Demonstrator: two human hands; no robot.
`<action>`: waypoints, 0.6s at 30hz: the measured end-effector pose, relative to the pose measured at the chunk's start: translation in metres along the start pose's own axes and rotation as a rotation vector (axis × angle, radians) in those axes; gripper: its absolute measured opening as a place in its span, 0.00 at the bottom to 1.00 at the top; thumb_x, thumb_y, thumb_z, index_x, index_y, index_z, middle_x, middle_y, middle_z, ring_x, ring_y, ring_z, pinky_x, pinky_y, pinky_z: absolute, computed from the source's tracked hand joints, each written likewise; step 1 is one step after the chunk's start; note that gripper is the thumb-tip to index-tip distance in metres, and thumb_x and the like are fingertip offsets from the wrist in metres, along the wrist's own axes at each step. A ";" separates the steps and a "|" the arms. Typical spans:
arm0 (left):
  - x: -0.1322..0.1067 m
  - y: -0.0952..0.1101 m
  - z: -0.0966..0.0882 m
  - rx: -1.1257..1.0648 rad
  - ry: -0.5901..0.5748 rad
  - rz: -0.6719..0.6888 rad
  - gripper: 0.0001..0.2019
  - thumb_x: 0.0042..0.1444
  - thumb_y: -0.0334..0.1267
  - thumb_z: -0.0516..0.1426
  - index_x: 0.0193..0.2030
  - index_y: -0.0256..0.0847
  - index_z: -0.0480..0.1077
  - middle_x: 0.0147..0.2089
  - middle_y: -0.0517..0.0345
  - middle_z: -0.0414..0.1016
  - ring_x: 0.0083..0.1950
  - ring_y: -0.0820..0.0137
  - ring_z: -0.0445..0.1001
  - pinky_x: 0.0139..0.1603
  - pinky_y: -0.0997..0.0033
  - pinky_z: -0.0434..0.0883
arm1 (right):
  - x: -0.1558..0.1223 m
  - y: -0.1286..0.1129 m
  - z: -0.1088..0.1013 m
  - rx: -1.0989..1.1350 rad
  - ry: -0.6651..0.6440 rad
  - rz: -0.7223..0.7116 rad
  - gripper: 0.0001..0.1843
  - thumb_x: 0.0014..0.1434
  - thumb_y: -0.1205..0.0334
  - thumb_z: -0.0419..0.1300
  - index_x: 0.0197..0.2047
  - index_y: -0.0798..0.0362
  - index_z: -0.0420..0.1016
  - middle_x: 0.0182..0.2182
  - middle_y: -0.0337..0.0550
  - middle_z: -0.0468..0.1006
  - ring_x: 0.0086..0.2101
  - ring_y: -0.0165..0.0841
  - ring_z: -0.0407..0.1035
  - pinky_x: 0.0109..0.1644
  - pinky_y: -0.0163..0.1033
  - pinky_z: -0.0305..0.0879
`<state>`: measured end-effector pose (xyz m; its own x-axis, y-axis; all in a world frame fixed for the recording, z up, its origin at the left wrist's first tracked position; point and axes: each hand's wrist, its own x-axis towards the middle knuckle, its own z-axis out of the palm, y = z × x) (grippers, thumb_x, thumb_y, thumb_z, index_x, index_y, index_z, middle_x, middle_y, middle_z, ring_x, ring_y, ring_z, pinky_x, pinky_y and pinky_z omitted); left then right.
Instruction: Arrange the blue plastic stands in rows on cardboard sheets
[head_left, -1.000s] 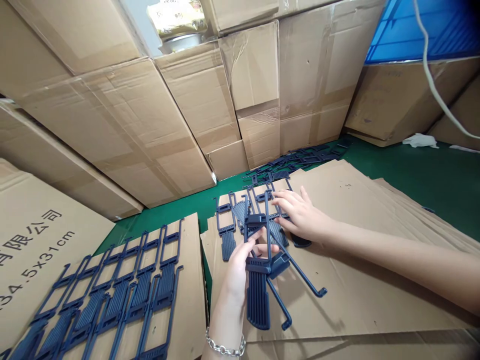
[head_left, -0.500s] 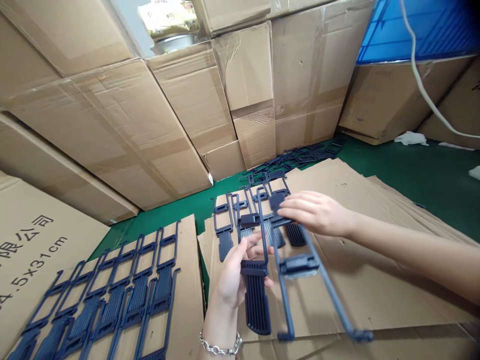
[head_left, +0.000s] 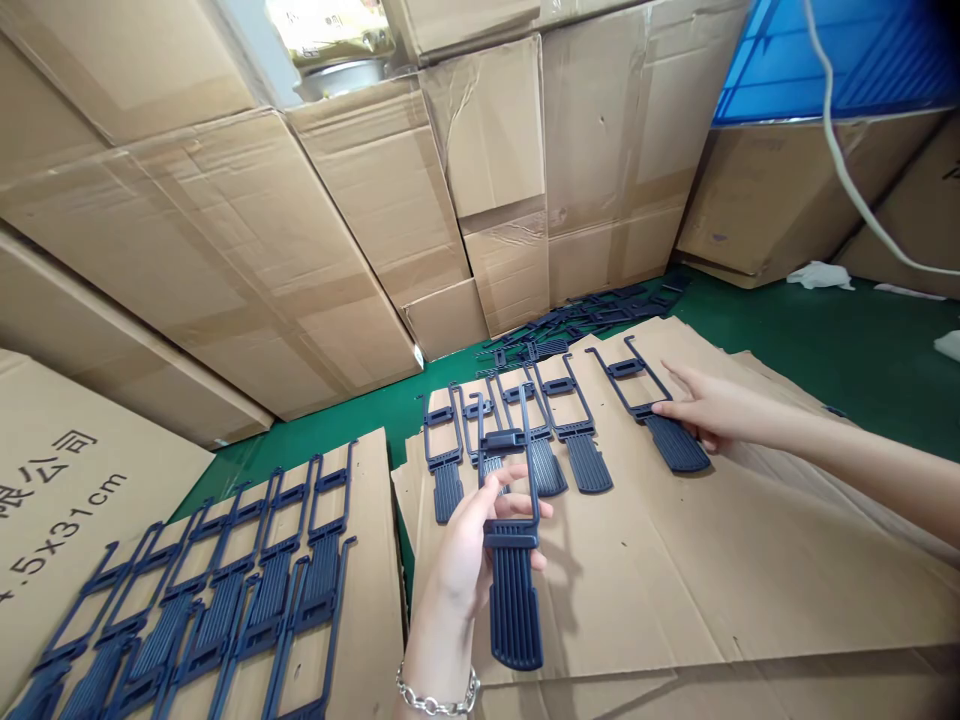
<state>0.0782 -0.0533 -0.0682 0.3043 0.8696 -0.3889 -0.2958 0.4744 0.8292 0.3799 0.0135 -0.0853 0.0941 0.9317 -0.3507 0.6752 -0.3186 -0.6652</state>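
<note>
My left hand [head_left: 465,540] grips a dark blue plastic bracket [head_left: 514,600], a U-shaped wire-like frame with a sliding crosspiece and a ribbed plate pointing toward me. It is held above the cardboard sheet [head_left: 637,580]. At the right, my right hand [head_left: 709,405] has its fingers closed on a second bracket [head_left: 675,445], near where its frame meets the ribbed plate. That one lies on or just over the sheet, hooked ends pointing away from me. Left of it, several like brackets [head_left: 589,462] lie in a row, partly hidden behind my left hand.
Another cardboard sheet [head_left: 367,600] at the left carries two rows of brackets [head_left: 326,560]. A loose heap of dark parts [head_left: 600,312] lies on the green surface [head_left: 757,310] behind. Stacked cartons [head_left: 622,150] wall off the back. A white cable [head_left: 840,160] hangs at the right.
My right hand has moved right, and the bracket in it has turned so its ribbed plate faces me and its hooks point away. My left hand stays nearly still with its bracket.
</note>
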 end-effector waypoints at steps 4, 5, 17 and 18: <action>-0.001 0.000 0.000 0.022 -0.017 -0.001 0.14 0.60 0.43 0.46 0.46 0.37 0.65 0.31 0.51 0.77 0.18 0.71 0.72 0.18 0.75 0.69 | -0.002 -0.020 0.007 -0.313 -0.033 -0.094 0.31 0.61 0.53 0.50 0.62 0.58 0.48 0.17 0.38 0.68 0.15 0.35 0.64 0.19 0.36 0.60; -0.001 0.000 0.001 0.020 -0.023 0.000 0.14 0.60 0.43 0.46 0.46 0.36 0.65 0.31 0.51 0.77 0.18 0.71 0.72 0.18 0.75 0.69 | -0.001 -0.025 0.009 -0.344 -0.037 -0.112 0.27 0.61 0.53 0.49 0.60 0.58 0.52 0.17 0.39 0.68 0.16 0.34 0.64 0.19 0.35 0.60; 0.001 -0.005 -0.004 0.026 -0.061 -0.024 0.16 0.60 0.46 0.46 0.49 0.37 0.62 0.33 0.52 0.76 0.20 0.67 0.74 0.19 0.74 0.68 | 0.013 -0.041 0.021 -0.501 0.027 -0.175 0.25 0.62 0.55 0.50 0.57 0.61 0.58 0.37 0.52 0.74 0.36 0.41 0.70 0.34 0.37 0.61; 0.001 -0.005 -0.003 0.017 -0.069 -0.020 0.16 0.61 0.45 0.45 0.48 0.37 0.62 0.33 0.52 0.76 0.20 0.67 0.74 0.19 0.73 0.69 | 0.013 -0.039 0.021 -0.516 0.034 -0.184 0.23 0.61 0.55 0.50 0.56 0.60 0.59 0.40 0.53 0.74 0.39 0.42 0.69 0.35 0.37 0.61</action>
<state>0.0768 -0.0544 -0.0737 0.3715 0.8482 -0.3776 -0.2739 0.4887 0.8283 0.3395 0.0344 -0.0780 -0.0416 0.9720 -0.2313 0.9532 -0.0308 -0.3008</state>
